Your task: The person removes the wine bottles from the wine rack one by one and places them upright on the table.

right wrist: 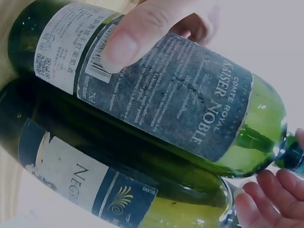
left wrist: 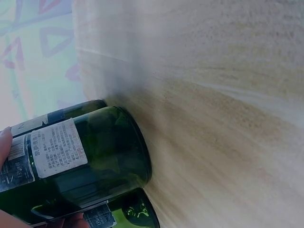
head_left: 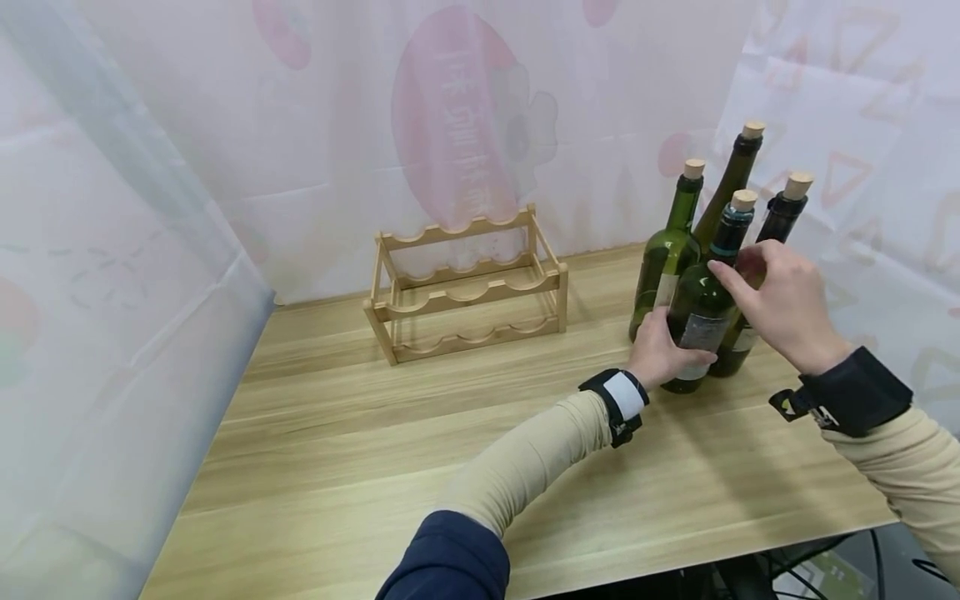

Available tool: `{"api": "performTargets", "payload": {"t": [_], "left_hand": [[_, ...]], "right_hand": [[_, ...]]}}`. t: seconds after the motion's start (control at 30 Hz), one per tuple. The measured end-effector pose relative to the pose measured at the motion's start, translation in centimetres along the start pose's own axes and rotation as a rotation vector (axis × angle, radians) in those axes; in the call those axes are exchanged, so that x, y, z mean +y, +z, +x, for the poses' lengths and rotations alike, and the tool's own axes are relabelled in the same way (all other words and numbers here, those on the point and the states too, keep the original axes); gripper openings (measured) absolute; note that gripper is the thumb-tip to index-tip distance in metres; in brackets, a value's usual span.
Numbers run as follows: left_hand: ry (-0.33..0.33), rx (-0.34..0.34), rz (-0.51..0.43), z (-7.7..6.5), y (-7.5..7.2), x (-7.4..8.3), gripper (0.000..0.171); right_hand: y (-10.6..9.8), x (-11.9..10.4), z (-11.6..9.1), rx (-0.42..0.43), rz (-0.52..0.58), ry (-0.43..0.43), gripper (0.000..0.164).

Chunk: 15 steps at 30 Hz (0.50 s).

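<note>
A dark green wine bottle [head_left: 703, 292] with a cork stands upright at the front of a tight group on the right of the table. My left hand [head_left: 663, 350] grips its lower body, and the thumb lies across its dark label [right wrist: 190, 99] in the right wrist view. My right hand [head_left: 787, 292] holds the same bottle at its shoulder and the base of its neck, the fingers partly hidden. Against it stand a green bottle [head_left: 663, 254] on the left, a tall olive bottle [head_left: 731, 183] behind, and a dark bottle [head_left: 782, 218] on the right, all corked.
A wooden wine rack [head_left: 468, 296] with scalloped rails stands at the back middle of the wood-grain table [head_left: 337, 467]. Printed white curtains [head_left: 322, 125] hang behind and at both sides. Cables [head_left: 810, 575] show below the front edge at right.
</note>
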<state>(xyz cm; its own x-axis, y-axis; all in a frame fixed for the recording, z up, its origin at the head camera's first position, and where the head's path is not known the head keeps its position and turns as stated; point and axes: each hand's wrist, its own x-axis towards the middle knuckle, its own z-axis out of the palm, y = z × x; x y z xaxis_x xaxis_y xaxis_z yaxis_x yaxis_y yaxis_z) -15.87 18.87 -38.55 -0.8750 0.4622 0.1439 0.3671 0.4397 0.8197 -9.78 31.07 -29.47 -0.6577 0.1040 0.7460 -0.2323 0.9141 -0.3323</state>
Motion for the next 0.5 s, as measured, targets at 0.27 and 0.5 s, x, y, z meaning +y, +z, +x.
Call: {"api": "performTargets", "payload": {"t": [0.27, 0.5], "left_hand": [[-0.015, -0.016, 0.019, -0.1, 0.4, -0.2, 0.081], [-0.030, -0.021, 0.034, -0.6, 0.3, -0.5, 0.086]], "right_hand": [[0.1, -0.1, -1.2, 0.052, -0.096, -0.121, 0.028], [1.0, -0.5, -2.4, 0.032, -0.068, -0.160, 0.023]]}}
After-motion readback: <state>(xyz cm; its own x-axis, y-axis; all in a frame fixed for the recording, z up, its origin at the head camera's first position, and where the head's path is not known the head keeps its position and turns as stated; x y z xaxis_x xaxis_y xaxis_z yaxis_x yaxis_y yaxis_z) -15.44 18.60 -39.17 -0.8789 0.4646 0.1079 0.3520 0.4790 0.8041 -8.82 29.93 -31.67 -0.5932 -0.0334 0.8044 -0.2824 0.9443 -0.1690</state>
